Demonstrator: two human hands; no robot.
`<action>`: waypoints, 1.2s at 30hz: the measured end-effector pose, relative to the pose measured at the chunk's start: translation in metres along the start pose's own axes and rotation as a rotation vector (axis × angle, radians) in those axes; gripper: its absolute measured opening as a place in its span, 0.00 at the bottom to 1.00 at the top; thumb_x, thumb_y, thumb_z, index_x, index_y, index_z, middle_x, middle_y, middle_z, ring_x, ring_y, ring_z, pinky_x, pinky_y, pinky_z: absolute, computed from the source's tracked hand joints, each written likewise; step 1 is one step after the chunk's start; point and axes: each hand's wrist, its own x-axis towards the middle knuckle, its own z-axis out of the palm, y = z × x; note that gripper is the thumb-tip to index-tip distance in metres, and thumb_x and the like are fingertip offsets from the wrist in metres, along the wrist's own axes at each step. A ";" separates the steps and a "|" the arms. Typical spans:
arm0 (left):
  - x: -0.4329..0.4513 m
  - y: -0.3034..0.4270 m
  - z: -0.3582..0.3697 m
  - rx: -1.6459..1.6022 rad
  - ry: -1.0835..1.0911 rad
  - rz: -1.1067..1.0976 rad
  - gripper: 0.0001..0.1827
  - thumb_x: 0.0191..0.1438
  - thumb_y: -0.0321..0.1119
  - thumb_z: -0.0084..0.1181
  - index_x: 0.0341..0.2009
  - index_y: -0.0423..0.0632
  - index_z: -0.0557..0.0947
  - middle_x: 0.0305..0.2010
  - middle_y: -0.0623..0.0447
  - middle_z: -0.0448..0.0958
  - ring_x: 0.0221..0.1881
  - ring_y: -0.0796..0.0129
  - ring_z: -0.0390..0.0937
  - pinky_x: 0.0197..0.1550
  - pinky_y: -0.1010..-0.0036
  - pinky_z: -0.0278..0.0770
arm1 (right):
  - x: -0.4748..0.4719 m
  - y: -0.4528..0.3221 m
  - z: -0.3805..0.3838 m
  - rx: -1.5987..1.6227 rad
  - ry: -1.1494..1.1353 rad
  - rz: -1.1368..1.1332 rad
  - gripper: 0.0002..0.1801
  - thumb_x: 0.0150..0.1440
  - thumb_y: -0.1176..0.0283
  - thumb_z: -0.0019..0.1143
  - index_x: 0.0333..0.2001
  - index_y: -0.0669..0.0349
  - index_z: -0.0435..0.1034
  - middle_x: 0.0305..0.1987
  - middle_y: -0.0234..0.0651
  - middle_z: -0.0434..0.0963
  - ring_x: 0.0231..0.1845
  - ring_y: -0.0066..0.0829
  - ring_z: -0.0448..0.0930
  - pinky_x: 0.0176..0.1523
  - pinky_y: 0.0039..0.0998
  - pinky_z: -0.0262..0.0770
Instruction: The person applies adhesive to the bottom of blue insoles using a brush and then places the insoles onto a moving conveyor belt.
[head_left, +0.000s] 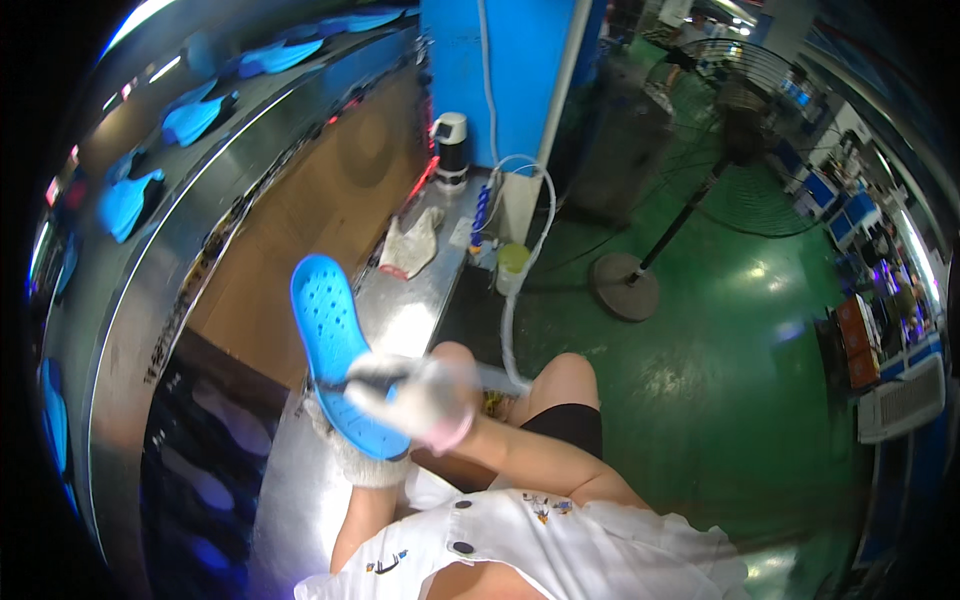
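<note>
A blue shoe sole with small holes in its upper part (324, 315) lies tilted over the metal worktop's edge. Under its lower end, my left hand (356, 454), in a white knit glove, holds the sole from below. My right hand (420, 394), in a glove with a pink cuff, is blurred and overlaps the sole's lower half from above. A small dark item (337, 387) shows between the right fingers; its kind is unclear. A spare white glove with a red cuff (411, 244) rests on the metal ledge.
Blue shoe parts (133, 202) sit on a conveyor (191, 169) at left, behind a cardboard panel (322, 202). A black-and-white flask (451, 154), a coiled blue hose (481, 217) and a yellow-green cup (513, 262) stand ahead. A pedestal fan (626, 289) stands on the green floor.
</note>
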 end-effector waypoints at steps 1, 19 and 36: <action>-0.005 0.003 0.022 0.038 0.167 0.043 0.40 0.60 0.66 0.39 0.65 0.48 0.65 0.62 0.48 0.69 0.61 0.56 0.67 0.66 0.60 0.61 | 0.004 0.002 0.000 0.013 0.034 0.088 0.05 0.54 0.67 0.62 0.34 0.52 0.74 0.29 0.36 0.78 0.29 0.37 0.80 0.35 0.35 0.76; -0.006 0.005 -0.011 -0.117 0.454 -0.018 0.49 0.56 0.73 0.39 0.68 0.47 0.58 0.65 0.36 0.64 0.62 0.45 0.67 0.63 0.53 0.69 | -0.010 0.015 0.002 0.100 -0.162 0.015 0.12 0.47 0.80 0.66 0.37 0.64 0.77 0.33 0.39 0.81 0.30 0.34 0.81 0.37 0.29 0.77; 0.033 0.079 -0.016 -0.134 0.103 -0.526 0.52 0.47 0.77 0.49 0.61 0.43 0.68 0.46 0.31 0.76 0.32 0.41 0.80 0.28 0.57 0.82 | -0.004 0.006 0.004 0.252 -0.226 0.379 0.10 0.51 0.83 0.61 0.39 0.67 0.76 0.36 0.34 0.82 0.33 0.20 0.81 0.39 0.24 0.77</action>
